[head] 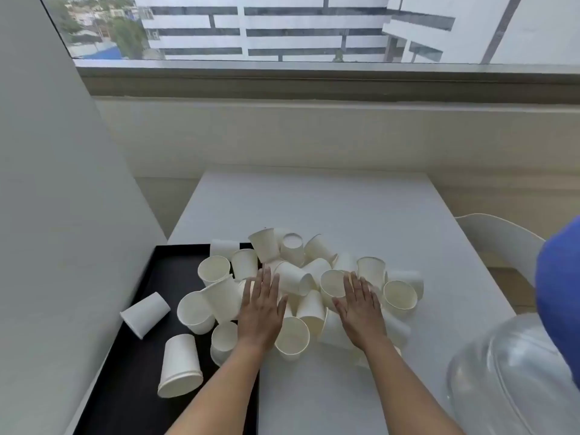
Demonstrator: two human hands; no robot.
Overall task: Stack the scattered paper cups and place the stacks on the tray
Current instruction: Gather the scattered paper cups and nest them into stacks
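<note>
A loose heap of white paper cups (295, 279) lies across the middle of the white table, most on their sides, some mouth-up. Several cups spill onto the black tray (131, 365) at the left, among them one upside down (180, 365) and one on its side (145, 313). My left hand (260, 312) rests flat, palm down, fingers spread, on the heap's left part. My right hand (361, 312) lies the same way on the heap's right part. Neither hand grips a cup.
The white table (314, 208) runs back toward a wall under a window. A grey wall panel (47, 215) borders the tray's left side. A clear plastic container (508, 378) and a blue object (561, 293) sit at the right, with a white chair (496, 237) behind.
</note>
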